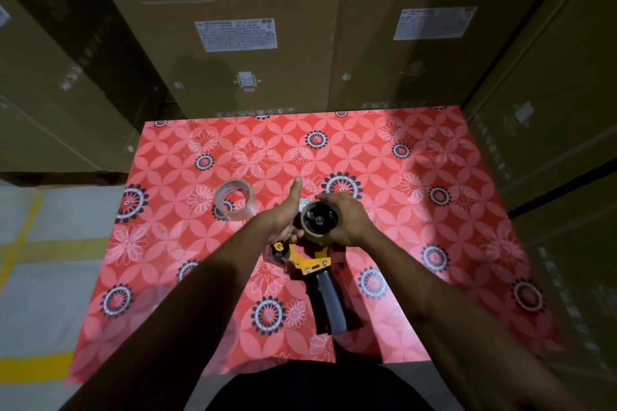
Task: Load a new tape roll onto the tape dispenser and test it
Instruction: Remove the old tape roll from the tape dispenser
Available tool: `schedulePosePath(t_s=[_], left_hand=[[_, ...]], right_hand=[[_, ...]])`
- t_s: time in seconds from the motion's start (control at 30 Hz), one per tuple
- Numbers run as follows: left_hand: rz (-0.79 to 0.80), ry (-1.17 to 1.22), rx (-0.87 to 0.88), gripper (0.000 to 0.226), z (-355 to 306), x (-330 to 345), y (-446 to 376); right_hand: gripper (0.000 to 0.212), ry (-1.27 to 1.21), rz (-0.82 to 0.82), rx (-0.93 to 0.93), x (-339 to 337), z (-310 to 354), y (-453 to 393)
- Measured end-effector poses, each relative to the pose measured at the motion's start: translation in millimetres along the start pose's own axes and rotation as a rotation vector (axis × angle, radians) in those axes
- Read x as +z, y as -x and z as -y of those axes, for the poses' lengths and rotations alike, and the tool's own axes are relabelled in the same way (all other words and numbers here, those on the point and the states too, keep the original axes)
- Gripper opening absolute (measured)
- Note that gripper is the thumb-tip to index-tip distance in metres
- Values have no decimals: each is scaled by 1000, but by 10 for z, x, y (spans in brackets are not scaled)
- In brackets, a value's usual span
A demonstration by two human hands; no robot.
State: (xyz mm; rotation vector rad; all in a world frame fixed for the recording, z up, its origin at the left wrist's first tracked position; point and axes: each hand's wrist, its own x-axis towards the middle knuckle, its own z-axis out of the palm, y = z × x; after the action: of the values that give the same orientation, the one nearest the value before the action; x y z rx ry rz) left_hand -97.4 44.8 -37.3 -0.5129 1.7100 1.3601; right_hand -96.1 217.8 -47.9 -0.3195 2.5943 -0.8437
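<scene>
A yellow tape dispenser [309,262] with a dark grey handle [330,302] lies on the red flowered table [434,210], handle pointing toward me. On its black hub sits a nearly used-up roll [319,220], seen end-on. My right hand [347,222] curls around that roll from the right and top. My left hand [288,215] touches the dispenser's left side beside the roll, thumb stretched out away from me. A clear tape roll [234,198] stands tilted on the table, a short way left of my left hand, untouched.
Tall brown cardboard boxes marked "washing machine" [240,27] stand right behind the table and along its right side [551,110]. More boxes are at the left [60,93]. A grey floor with yellow lines [40,243] lies left of the table.
</scene>
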Motion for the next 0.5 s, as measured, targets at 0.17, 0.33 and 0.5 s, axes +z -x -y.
schedulePosePath(t_s=[0.17, 0.33, 0.5], left_hand=[[11, 19, 1, 93, -32, 17, 57], [-1, -50, -10, 90, -47, 64, 126], [-23, 15, 12, 91, -20, 46, 72]], right_hand=[[112, -67, -13, 123, 78, 19, 15], [97, -31, -15, 79, 36, -6, -39], [106, 1, 29, 46, 23, 44, -8]])
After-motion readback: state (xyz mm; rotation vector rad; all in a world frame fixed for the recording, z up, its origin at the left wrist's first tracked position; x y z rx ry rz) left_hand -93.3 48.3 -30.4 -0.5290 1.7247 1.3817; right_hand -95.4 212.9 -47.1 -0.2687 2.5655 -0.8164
